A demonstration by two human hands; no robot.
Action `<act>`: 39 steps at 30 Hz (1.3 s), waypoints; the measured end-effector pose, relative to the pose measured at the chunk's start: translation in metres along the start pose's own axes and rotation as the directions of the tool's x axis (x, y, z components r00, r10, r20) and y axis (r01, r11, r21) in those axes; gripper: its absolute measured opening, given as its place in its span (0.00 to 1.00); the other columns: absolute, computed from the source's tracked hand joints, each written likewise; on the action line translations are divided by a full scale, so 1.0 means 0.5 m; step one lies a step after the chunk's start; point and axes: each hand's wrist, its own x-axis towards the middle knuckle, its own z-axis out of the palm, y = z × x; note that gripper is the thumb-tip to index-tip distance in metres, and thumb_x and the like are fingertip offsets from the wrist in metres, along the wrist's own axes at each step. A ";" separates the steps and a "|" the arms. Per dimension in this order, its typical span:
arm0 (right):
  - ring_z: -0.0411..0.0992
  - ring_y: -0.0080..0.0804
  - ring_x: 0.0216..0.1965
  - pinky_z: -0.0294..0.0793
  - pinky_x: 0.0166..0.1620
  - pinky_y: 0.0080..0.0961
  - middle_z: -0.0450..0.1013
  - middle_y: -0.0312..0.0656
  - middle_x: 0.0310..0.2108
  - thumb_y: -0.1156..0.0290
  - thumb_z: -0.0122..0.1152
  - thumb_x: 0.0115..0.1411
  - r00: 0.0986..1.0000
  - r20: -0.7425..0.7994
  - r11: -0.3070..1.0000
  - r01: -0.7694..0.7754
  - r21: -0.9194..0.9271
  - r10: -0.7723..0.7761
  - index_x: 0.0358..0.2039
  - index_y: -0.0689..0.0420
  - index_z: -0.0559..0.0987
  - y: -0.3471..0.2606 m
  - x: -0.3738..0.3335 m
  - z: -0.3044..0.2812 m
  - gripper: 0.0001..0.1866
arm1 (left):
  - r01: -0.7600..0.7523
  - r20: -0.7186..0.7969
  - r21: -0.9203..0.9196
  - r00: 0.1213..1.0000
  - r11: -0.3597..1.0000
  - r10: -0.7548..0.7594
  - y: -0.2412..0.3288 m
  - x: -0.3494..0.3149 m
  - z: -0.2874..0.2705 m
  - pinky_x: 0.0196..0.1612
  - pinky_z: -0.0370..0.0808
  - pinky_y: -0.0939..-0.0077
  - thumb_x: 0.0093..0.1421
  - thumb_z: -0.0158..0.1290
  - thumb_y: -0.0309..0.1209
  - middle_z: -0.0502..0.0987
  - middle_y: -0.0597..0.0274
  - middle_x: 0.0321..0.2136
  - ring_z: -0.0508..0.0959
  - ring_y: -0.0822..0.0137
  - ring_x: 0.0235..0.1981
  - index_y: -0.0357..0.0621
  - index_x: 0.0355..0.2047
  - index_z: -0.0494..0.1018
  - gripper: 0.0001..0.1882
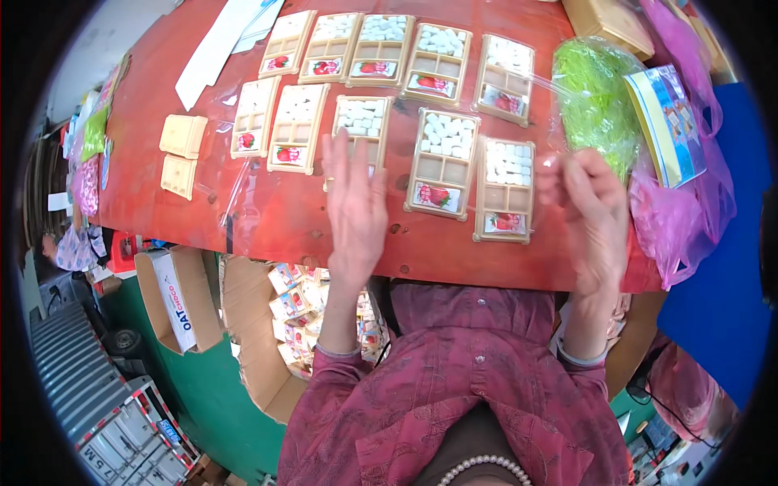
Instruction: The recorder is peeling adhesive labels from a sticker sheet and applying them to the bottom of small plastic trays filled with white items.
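Observation:
My left hand (355, 215) is held flat with fingers stretched out, over the lower part of a tan compartment tray (371, 152) and partly hiding it. My right hand (596, 202) is at the right, its thumb and fingers drawn together beside another tan tray (509, 198). A small pale spot shows at those fingertips; whether it is a piece of something is unclear. Between the hands lies a third tray (436, 168). These trays have small white pieces (447, 135) in the upper section, and a packet with a red strawberry picture (436, 196) shows in the third tray's lower section.
Several similar filled trays (381, 49) stand in rows on the red table (219, 178). Two empty-looking tan trays (180, 154) lie left. Bright green shredded material in clear plastic (596, 97) and a purple bag (673, 215) are right. A carton of packets (300, 304) stands below the front edge.

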 end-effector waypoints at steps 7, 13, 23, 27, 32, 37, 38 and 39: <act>0.72 0.18 0.28 0.75 0.35 0.16 0.76 0.42 0.34 0.68 0.53 0.63 0.961 0.204 0.975 -0.208 0.082 0.188 0.36 0.61 0.75 0.093 0.100 0.158 0.09 | 0.175 -0.150 -0.316 0.961 0.932 -0.231 -0.051 0.004 -0.035 0.55 0.67 0.64 0.67 0.40 0.31 0.71 0.47 0.51 0.70 0.53 0.53 0.32 0.52 0.66 0.18; 0.72 0.19 0.26 0.74 0.29 0.16 0.76 0.40 0.31 0.68 0.53 0.62 0.953 0.184 0.970 -0.245 0.003 0.240 0.33 0.61 0.75 0.176 0.159 0.241 0.09 | 0.311 -0.016 -0.746 0.876 0.589 -0.483 -0.055 0.012 -0.044 0.56 0.68 0.69 0.65 0.46 0.31 0.72 0.50 0.48 0.72 0.62 0.51 0.31 0.49 0.69 0.17; 0.73 0.48 0.28 0.72 0.32 0.38 0.71 0.55 0.26 0.81 0.50 0.55 0.941 0.237 0.533 0.333 -0.778 -0.243 0.44 0.68 0.65 0.233 0.168 0.252 0.15 | 0.192 -0.138 -0.327 0.959 0.925 -0.248 -0.062 0.011 -0.012 0.49 0.71 0.65 0.57 0.54 0.25 0.69 0.43 0.51 0.72 0.51 0.50 0.30 0.47 0.70 0.18; 0.70 0.55 0.35 0.71 0.36 0.44 0.68 0.59 0.33 0.84 0.50 0.51 0.898 0.368 0.393 0.438 -0.809 -0.243 0.42 0.68 0.66 0.219 0.147 0.261 0.16 | 0.199 -0.098 -0.269 0.968 0.942 -0.232 -0.076 0.005 -0.011 0.49 0.71 0.64 0.57 0.54 0.24 0.68 0.42 0.52 0.72 0.50 0.50 0.29 0.46 0.70 0.17; 0.69 0.54 0.40 0.71 0.40 0.41 0.68 0.56 0.37 0.85 0.52 0.47 0.870 0.395 0.166 0.453 -0.876 -0.294 0.37 0.67 0.68 0.204 0.142 0.285 0.14 | 0.213 -0.055 -0.254 0.971 0.943 -0.234 -0.065 0.009 -0.027 0.50 0.71 0.62 0.56 0.55 0.22 0.67 0.41 0.52 0.71 0.48 0.51 0.29 0.46 0.70 0.17; 0.64 0.50 0.51 0.69 0.47 0.38 0.66 0.56 0.47 0.77 0.60 0.47 0.693 0.604 -0.165 0.594 -0.788 -0.393 0.42 0.66 0.71 0.245 0.185 0.284 0.19 | 0.164 -0.034 -0.179 0.984 0.970 -0.173 -0.067 -0.003 -0.026 0.51 0.70 0.61 0.54 0.56 0.22 0.67 0.41 0.52 0.71 0.47 0.51 0.29 0.46 0.70 0.19; 0.64 0.50 0.51 0.69 0.47 0.38 0.66 0.56 0.47 0.77 0.60 0.47 0.693 0.606 -0.162 0.596 -0.786 -0.390 0.42 0.66 0.71 0.251 0.184 0.286 0.19 | 0.162 -0.031 -0.174 0.985 0.971 -0.170 -0.068 -0.007 -0.028 0.51 0.70 0.61 0.54 0.56 0.22 0.67 0.41 0.53 0.70 0.46 0.52 0.30 0.47 0.70 0.19; 0.63 0.50 0.53 0.68 0.49 0.39 0.65 0.56 0.49 0.73 0.61 0.48 0.699 0.608 -0.182 0.588 -0.788 -0.377 0.44 0.66 0.71 0.256 0.183 0.286 0.22 | 0.160 -0.026 -0.170 0.986 0.972 -0.167 -0.069 -0.010 -0.028 0.51 0.70 0.61 0.54 0.56 0.22 0.66 0.40 0.53 0.70 0.46 0.53 0.30 0.47 0.69 0.20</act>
